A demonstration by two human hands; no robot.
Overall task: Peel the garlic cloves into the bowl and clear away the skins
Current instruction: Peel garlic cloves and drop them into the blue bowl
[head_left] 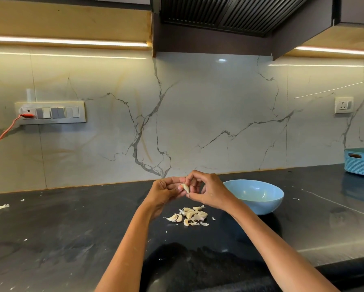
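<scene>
Pale garlic clove (186, 187) pinched between fingers of left hand (163, 191) and right hand (206, 191).

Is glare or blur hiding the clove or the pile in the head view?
Head view: no; the clove pinched between left hand and right hand is evenly lit, the pile sharp; glare streaks only the counter at right; wide-angle bends the edges.
</scene>
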